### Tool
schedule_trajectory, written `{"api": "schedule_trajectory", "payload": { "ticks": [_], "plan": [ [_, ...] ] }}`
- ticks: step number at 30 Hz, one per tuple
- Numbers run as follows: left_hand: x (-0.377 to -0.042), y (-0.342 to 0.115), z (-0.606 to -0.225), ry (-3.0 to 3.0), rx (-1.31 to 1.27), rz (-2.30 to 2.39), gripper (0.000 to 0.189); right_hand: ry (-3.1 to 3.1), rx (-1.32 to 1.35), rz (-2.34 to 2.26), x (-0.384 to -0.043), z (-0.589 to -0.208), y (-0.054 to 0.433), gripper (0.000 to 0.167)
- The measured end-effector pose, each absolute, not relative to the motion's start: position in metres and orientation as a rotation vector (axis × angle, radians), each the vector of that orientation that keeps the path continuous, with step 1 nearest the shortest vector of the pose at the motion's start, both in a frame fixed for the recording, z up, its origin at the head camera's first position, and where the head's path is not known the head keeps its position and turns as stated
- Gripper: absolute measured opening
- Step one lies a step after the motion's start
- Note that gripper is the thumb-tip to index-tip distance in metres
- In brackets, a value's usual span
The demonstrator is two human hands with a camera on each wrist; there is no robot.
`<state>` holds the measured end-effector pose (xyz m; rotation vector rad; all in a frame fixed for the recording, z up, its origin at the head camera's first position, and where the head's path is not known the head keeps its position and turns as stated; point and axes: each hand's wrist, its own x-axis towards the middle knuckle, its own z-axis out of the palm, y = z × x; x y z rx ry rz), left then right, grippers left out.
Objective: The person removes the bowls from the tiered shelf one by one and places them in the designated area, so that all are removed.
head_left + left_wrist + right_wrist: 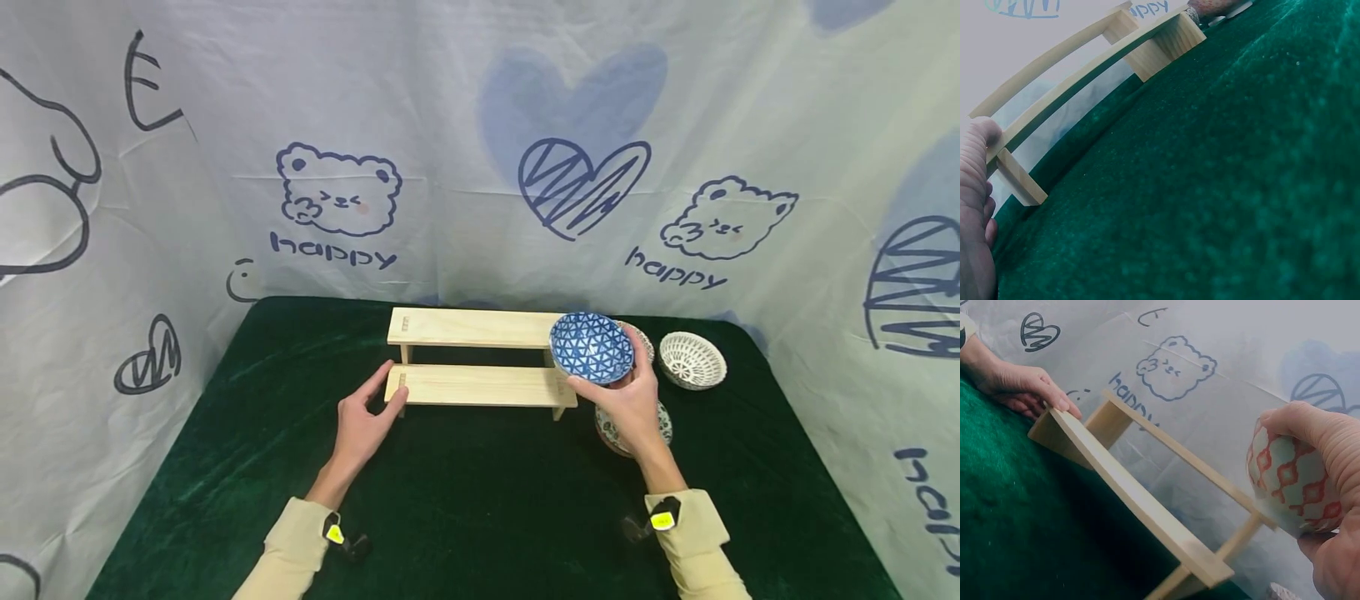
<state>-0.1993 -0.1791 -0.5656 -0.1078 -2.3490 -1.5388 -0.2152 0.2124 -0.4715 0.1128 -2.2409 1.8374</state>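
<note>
A bowl point(591, 348) with blue-and-white triangles inside is gripped by my right hand point(630, 408), its mouth tilted toward the head camera. Red diamond shapes show on the outside of the bowl in the right wrist view, with the thumb pressed along its wall point(1285, 478). It hangs at the right end of a two-step pale wooden shelf point(480, 386), overlapping the upper board in the head view. At the shelf's left end, my left hand point(363, 421) holds the lower board between thumb and fingers. The left wrist view shows the thumb point(986, 130) at the board's edge.
A white bowl with dark slots point(692, 360) stands at the far right. One patterned bowl point(643, 340) is partly hidden behind my right hand, and another floral bowl point(666, 423) lies below it. Green cloth point(480, 500) covers the table; a printed curtain point(450, 125) hangs behind.
</note>
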Motion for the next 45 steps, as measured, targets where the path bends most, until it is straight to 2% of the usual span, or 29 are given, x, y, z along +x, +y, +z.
{"api": "schedule_trajectory", "payload": {
  "ticks": [20, 34, 45],
  "plan": [
    [-0.199, -0.185, -0.568, -2.325, -0.097, -1.493, 0.057, -2.079, -0.180, 1.768, -0.177, -0.484, 0.296, 0.107],
    [-0.200, -0.188, -0.568, -2.327, -0.093, -1.488, 0.057, -2.063, -0.552, 1.713, -0.165, -0.524, 0.346, 0.108],
    [-0.201, -0.181, -0.569, -2.343, -0.111, -1.522, 0.059, -2.127, -0.701, 1.610, -0.159, -0.557, 0.363, 0.111]
  ]
}}
